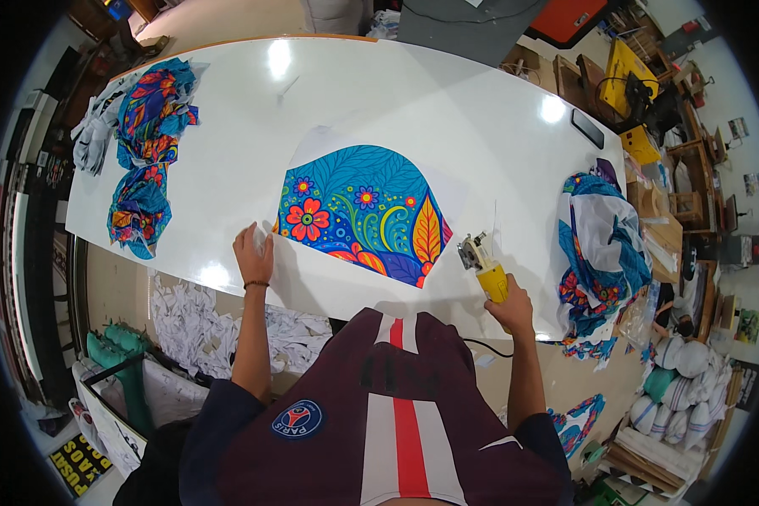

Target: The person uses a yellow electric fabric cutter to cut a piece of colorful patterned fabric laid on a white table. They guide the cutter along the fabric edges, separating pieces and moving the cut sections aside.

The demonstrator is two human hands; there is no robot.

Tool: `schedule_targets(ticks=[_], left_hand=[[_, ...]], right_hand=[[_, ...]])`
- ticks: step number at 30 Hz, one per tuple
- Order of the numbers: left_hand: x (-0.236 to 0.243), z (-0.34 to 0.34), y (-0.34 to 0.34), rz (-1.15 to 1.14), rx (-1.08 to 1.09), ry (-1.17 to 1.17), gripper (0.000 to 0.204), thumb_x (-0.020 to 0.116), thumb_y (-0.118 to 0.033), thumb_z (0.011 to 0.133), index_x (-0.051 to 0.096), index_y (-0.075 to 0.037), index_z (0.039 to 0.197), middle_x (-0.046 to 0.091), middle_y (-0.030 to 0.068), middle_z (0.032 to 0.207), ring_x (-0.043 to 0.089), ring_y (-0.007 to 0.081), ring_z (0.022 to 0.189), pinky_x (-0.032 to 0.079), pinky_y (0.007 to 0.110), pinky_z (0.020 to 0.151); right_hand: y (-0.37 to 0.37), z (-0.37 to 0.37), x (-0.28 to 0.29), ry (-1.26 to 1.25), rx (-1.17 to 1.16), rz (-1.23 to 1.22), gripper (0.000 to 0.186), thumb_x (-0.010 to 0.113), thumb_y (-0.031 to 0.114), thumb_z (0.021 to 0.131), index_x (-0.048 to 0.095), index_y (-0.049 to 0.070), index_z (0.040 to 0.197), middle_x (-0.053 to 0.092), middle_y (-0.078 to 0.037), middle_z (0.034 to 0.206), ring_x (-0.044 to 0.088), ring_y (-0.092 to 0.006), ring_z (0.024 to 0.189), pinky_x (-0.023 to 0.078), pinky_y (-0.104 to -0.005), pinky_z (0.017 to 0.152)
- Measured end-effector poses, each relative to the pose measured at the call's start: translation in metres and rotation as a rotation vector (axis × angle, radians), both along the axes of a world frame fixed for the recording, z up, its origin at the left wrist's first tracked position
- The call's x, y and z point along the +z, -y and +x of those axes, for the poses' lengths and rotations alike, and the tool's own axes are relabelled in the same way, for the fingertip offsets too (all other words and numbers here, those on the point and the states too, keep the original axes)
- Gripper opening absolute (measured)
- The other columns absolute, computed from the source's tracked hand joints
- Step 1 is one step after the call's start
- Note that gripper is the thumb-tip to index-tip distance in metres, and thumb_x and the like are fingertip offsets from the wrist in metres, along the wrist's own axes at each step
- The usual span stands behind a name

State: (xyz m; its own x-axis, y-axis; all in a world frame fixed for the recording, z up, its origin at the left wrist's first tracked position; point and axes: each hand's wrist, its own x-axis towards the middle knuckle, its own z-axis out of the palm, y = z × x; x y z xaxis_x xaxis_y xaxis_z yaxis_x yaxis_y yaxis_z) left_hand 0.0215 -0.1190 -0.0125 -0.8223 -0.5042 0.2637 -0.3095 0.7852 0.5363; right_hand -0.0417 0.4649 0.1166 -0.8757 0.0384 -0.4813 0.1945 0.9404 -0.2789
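A patterned fabric piece (354, 211), mostly teal with red flowers and an orange leaf, lies flat in the middle of the white table (228, 110). Its top edge is curved, and pale sheets show around its borders. My left hand (253, 255) rests at the fabric's lower left corner, fingers apart and holding nothing. In my right hand (512, 310) is a yellow electric fabric cutter (491, 282), gripped by its body. The cutter's metal head stands on the table just right of the fabric, apart from it.
Bunched patterned fabric (148, 118) lies at the table's left end, and another heap (599, 244) at the right. A phone (587, 128) sits near the far right edge. White scraps (202, 325) cover the floor at left. A black cord (489, 346) trails below the cutter.
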Motion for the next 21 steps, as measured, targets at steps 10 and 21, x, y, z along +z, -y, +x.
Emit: schedule_targets(ticks=[10, 21], left_hand=[[-0.032, 0.123, 0.043, 0.367, 0.559, -0.211, 0.023, 0.07, -0.021, 0.102, 0.076, -0.002, 0.114, 0.073, 0.0077, 0.08, 0.068, 0.0121, 0.068, 0.054, 0.028, 0.059], [-0.124, 0.31, 0.035, 0.285, 0.733, 0.293, 0.023, 0.071, -0.024, 0.099, 0.078, -0.003, 0.105, 0.076, 0.0108, 0.079, 0.073, 0.0175, 0.069, 0.057, 0.035, 0.066]], right_hand=[[0.013, -0.035, -0.008, -0.063, 0.078, -0.002, 0.061, 0.08, 0.033, 0.07, 0.057, 0.009, 0.122, 0.074, -0.024, 0.097, 0.072, -0.0467, 0.093, 0.058, -0.0553, 0.08], [0.04, -0.063, -0.01, -0.051, 0.08, -0.006, 0.061, 0.08, 0.034, 0.071, 0.058, 0.007, 0.12, 0.074, -0.025, 0.1, 0.072, -0.0465, 0.097, 0.058, -0.0548, 0.082]])
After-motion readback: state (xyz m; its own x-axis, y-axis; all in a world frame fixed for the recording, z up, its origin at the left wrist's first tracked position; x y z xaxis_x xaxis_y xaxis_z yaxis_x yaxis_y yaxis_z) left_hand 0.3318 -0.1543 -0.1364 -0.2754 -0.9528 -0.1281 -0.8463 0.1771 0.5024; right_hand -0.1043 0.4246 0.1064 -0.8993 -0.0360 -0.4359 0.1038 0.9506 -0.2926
